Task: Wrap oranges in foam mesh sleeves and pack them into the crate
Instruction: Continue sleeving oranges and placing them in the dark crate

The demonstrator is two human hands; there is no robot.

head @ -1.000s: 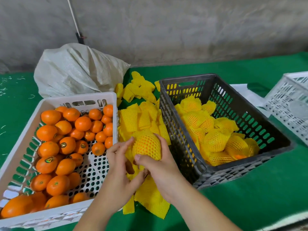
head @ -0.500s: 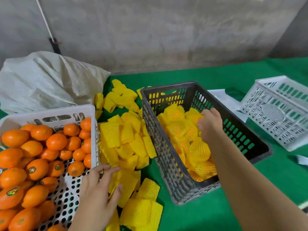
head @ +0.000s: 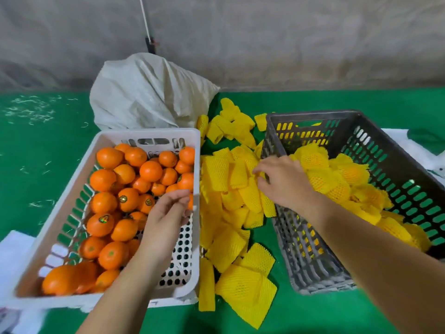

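Orange stickers [head: 103, 219] unreadable. Left hand [head: 166, 213] grip loose, empty; right hand [head: 284, 182] fingers on sleeves [head: 231, 186].

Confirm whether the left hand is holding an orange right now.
No: the left hand hovers empty over the white crate, fingers loosely curled.

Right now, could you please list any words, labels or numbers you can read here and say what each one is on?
No text can be read.
Small round stickers sit on several oranges in the white crate, such as one near its middle and another above it: too small and blurred to read.
The grey crate, sack and foam sleeves show no lettering.
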